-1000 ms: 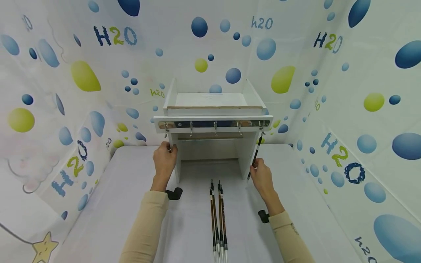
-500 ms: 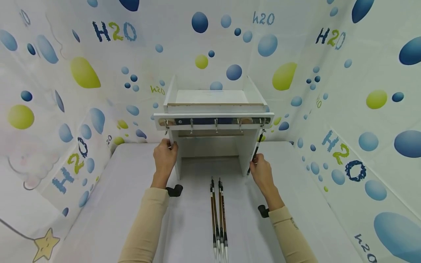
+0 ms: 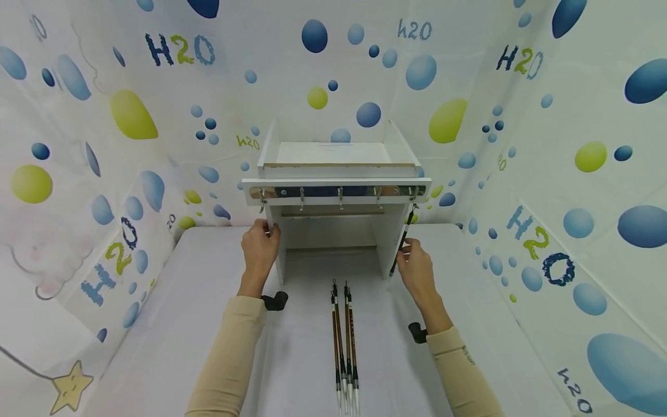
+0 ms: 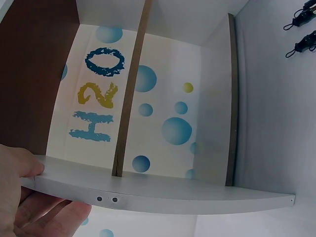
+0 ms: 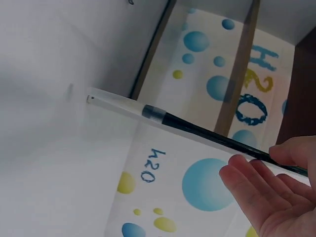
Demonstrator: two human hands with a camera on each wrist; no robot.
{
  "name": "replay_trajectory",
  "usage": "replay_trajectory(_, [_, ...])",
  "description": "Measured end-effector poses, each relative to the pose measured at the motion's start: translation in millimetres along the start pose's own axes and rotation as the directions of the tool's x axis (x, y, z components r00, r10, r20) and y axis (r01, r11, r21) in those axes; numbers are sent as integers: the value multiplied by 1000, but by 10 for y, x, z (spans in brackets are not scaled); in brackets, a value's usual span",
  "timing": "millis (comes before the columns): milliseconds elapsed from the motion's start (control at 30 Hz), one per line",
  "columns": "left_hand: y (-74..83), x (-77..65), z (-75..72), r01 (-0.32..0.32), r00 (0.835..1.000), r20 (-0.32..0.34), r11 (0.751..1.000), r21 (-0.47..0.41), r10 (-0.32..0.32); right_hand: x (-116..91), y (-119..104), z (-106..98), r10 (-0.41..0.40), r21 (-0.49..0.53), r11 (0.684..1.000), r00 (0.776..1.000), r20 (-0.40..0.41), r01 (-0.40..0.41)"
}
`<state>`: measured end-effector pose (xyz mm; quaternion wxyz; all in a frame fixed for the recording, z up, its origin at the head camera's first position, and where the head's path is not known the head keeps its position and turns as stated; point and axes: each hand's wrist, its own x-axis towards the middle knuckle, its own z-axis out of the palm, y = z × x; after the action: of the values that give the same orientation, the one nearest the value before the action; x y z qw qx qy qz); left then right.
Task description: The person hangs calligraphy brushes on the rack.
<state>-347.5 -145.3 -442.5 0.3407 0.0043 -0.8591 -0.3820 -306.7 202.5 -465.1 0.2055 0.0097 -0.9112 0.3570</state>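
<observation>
Biggest thing first: the white wall covering (image 3: pixel 229 23) is full of blue and lime bubbles, and "H2O" (image 3: pixel 179 50) plus a smaller "h2O" (image 3: pixel 414 29) are easy to read. Then there's a white table (image 3: pixel 200 272), and standing on it a white shelf unit (image 3: pixel 333 201) with an open-topped tray section above and an open bay below. Beige sleeves (image 3: pixel 226 353) reach in from both sides; the right one has some small mark, too tiny to read. A shiny strip (image 3: pixel 359 190) runs across the shelf's front. Four brushes (image 3: pixel 341 341) lie on the table, pale ends toward the person, and a dark hanging brush (image 3: pixel 406 229) slants down by the right side panel. Left hand (image 3: pixel 259 246) pinches the left panel's edge, thumb inside, fingers outside. Right hand (image 3: pixel 417 267) has relaxed, slightly parted fingers around the hanging brush; can't tell how much they touch it. Smallest: five hooks (image 3: pixel 341 198), the rightmost carrying that brush's loop.
</observation>
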Motion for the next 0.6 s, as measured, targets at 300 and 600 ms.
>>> replay_trajectory(300, [-25, 3, 6, 4, 1000, 12, 1000, -3, -4, -160, -115, -67, 9, 48, 999, 1000, -14, -9])
replay_trajectory(600, [-50, 12, 20, 10, 1000, 20, 1000, -5, -10, -486, -183, 41, -10, 37, 999, 1000, 13, 10])
